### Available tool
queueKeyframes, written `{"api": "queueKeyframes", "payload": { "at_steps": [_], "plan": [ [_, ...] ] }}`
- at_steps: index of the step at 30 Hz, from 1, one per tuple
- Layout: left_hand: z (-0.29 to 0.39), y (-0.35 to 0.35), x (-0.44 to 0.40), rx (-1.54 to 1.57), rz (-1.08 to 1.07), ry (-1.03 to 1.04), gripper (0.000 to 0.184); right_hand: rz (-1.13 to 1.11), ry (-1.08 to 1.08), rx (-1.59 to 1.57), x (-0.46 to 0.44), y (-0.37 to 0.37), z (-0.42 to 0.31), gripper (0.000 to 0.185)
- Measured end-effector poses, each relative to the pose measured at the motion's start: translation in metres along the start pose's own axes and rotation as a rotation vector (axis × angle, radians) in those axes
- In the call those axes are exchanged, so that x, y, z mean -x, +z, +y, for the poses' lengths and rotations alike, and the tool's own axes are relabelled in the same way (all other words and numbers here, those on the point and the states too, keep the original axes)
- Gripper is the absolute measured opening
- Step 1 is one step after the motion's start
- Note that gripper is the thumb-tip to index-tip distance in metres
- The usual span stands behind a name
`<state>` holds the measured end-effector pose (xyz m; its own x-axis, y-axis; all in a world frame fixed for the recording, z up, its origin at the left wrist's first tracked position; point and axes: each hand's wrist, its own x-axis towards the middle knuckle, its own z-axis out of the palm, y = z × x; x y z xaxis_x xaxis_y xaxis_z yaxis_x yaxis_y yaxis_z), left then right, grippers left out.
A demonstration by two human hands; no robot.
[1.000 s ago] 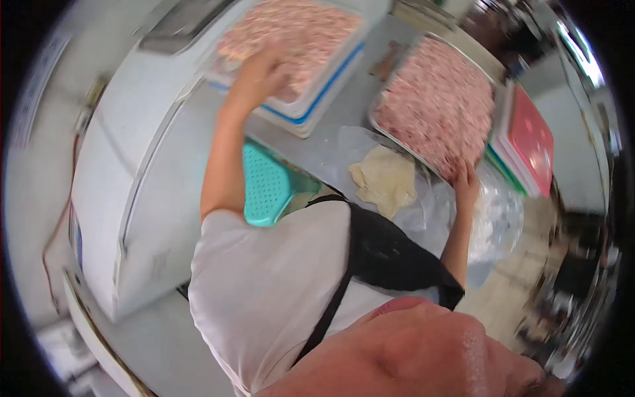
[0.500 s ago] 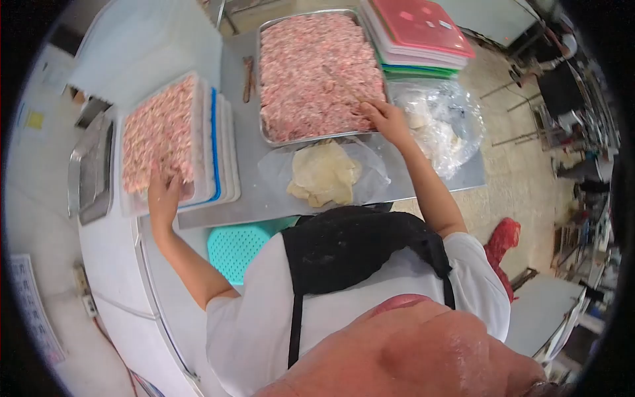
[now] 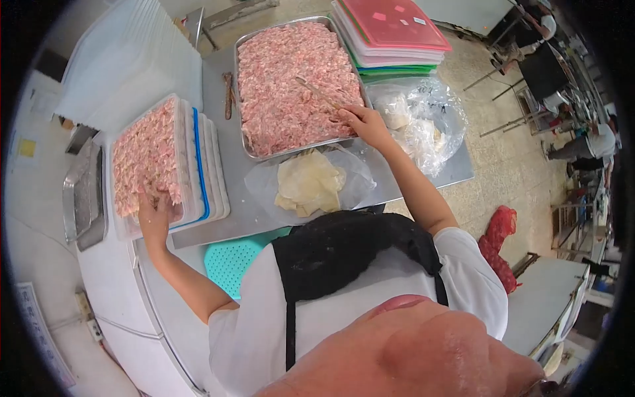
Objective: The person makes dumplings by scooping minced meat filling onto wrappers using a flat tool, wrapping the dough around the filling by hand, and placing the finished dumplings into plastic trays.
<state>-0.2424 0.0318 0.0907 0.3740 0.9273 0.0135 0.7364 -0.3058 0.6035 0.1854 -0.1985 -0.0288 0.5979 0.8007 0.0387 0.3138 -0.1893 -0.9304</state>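
My left hand [image 3: 154,213] is at the near end of a plastic tray of small pinkish, filled-looking pieces [image 3: 145,155]. Its fingers are bent down among them, and whatever is between the fingertips is hidden. My right hand [image 3: 366,126] grips a thin wooden stick [image 3: 317,91] over a large metal tray [image 3: 249,147] full of minced meat [image 3: 291,66]; the stick's far end lies against the meat. Between my hands, pale flat dough wrappers [image 3: 307,180] lie piled on a clear plastic bag [image 3: 261,188].
Another wooden stick [image 3: 228,96] lies left of the meat tray. Stacked translucent containers [image 3: 132,66] stand at the back left, coloured lids [image 3: 397,30] at the back right. A clear bag [image 3: 420,126] holds pale stuff by my right forearm. A turquoise basket [image 3: 225,264] sits below the table edge.
The whole view has shifted, with the trays now lower and further left in the picture. My left fingers look more bent among the pieces. My right hand still has the stick.
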Motion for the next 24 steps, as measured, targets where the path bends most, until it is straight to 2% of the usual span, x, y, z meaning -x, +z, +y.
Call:
{"api": "queueKeyframes", "payload": {
  "at_steps": [3, 6, 8, 12, 15, 17, 18, 20, 22, 24],
  "plan": [
    [-0.029, -0.002, -0.003, -0.147, 0.274, 0.231, 0.05, 0.037, -0.033, 0.018, 0.002, 0.002, -0.001, 0.027],
    [-0.028, -0.016, 0.007, -0.105, 0.377, 0.147, 0.042, 0.037, -0.08, 0.007, -0.001, 0.003, 0.008, 0.028],
    [-0.051, -0.023, 0.005, 0.028, 0.405, 0.107, 0.04, 0.027, -0.03, -0.018, -0.003, 0.005, 0.012, 0.029],
    [-0.049, -0.033, 0.019, 0.295, 0.449, 0.096, 0.036, 0.017, 0.082, 0.011, -0.002, 0.003, 0.005, 0.03],
    [-0.055, -0.04, 0.024, 0.233, 0.503, 0.131, 0.031, -0.01, 0.067, -0.065, -0.001, 0.003, 0.002, 0.033],
    [-0.078, -0.049, 0.021, 0.072, 0.591, 0.062, 0.028, -0.032, 0.047, -0.082, -0.001, 0.005, 0.001, 0.035],
    [-0.068, -0.054, 0.024, 0.003, 0.648, 0.062, 0.027, -0.036, 0.018, -0.061, -0.002, 0.005, 0.003, 0.036],
    [-0.061, -0.065, 0.027, -0.052, 0.675, -0.06, 0.023, -0.049, 0.106, -0.011, -0.005, 0.003, 0.007, 0.035],
    [-0.1, -0.072, 0.015, 0.171, 0.677, 0.044, 0.029, -0.008, -0.032, -0.021, -0.016, 0.001, 0.037, 0.034],
    [-0.094, -0.069, 0.01, 0.69, 0.7, 0.147, 0.044, -0.028, 0.079, -0.083, -0.012, 0.001, 0.03, 0.032]
  ]
}}
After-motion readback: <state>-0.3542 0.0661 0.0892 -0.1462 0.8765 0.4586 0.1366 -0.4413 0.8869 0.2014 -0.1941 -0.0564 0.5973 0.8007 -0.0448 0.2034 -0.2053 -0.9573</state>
